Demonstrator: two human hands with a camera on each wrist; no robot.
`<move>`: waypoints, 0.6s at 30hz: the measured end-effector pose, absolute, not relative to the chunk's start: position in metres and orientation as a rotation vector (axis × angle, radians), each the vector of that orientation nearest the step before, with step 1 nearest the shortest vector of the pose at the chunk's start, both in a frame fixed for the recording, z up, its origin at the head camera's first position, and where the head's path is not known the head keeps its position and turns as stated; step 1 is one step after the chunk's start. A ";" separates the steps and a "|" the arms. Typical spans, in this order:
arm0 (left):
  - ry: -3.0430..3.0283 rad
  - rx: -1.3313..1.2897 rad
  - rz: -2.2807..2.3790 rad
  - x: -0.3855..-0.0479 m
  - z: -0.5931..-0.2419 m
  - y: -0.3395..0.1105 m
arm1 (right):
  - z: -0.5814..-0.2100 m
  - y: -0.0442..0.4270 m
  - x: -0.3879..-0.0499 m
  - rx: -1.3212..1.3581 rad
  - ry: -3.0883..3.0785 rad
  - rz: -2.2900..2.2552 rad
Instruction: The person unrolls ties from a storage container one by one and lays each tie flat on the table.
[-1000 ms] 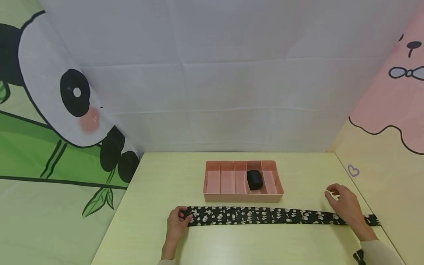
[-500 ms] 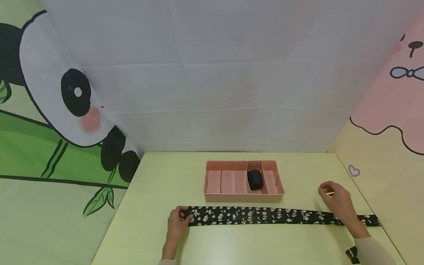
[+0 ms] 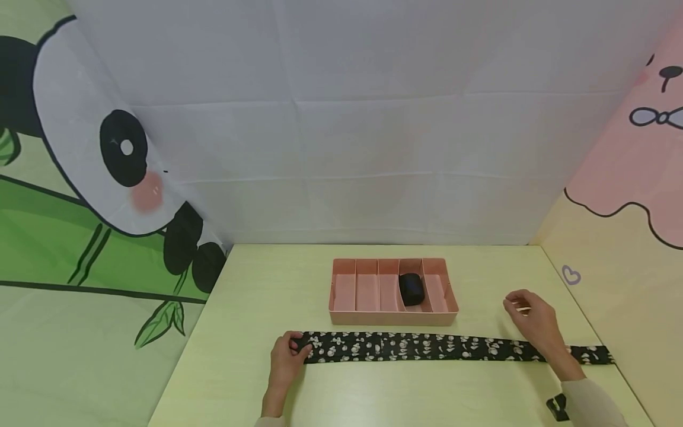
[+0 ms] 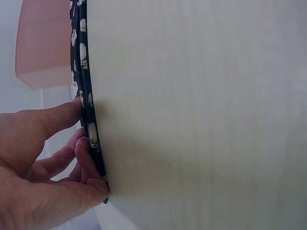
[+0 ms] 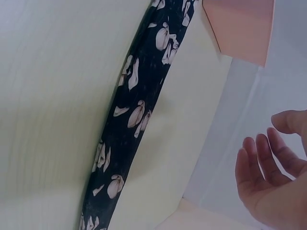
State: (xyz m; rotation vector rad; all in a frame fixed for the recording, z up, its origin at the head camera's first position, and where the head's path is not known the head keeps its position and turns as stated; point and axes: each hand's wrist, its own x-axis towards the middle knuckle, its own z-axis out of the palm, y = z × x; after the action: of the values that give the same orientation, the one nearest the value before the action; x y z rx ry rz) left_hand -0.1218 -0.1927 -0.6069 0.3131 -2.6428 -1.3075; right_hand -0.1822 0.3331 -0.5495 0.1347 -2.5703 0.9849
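Note:
A long black cloth strip point(image 3: 400, 347) with a pale floral print lies flat across the table, folded in layers along its edge in the left wrist view. At its left end my left hand point(image 3: 285, 359) grips it, thumb point(image 4: 60, 117) on the strip and curled fingers at the end corner. My right hand point(image 3: 533, 320) hovers above and beyond the strip's right part, fingers loosely curled, holding nothing. The right wrist view shows that hand point(image 5: 273, 177) apart from the cloth. The right forearm hides a piece of the strip near its right end.
Behind the strip stands a pink divided tray point(image 3: 392, 319). A black rounded object point(image 3: 411, 289) sits in one of its compartments. A small black item point(image 3: 557, 407) shows beside the right sleeve. Printed cloth walls enclose the pale table point(image 3: 427, 391) at the back and sides.
My right hand has drifted left above the strip, its fingers still loosely curled. The left hand stays at the strip's left end, and the strip and tray keep their places.

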 end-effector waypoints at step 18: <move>-2.639 0.317 -1.329 -0.122 -0.607 -0.194 | -0.555 0.313 -0.187 0.202 -2.524 1.030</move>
State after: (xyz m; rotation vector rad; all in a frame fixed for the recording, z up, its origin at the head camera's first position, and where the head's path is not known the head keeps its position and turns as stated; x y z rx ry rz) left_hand -0.1218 -0.1936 -0.6066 0.3169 -2.6386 -1.3286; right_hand -0.1874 0.3127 -0.5549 0.2020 -2.5242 1.0304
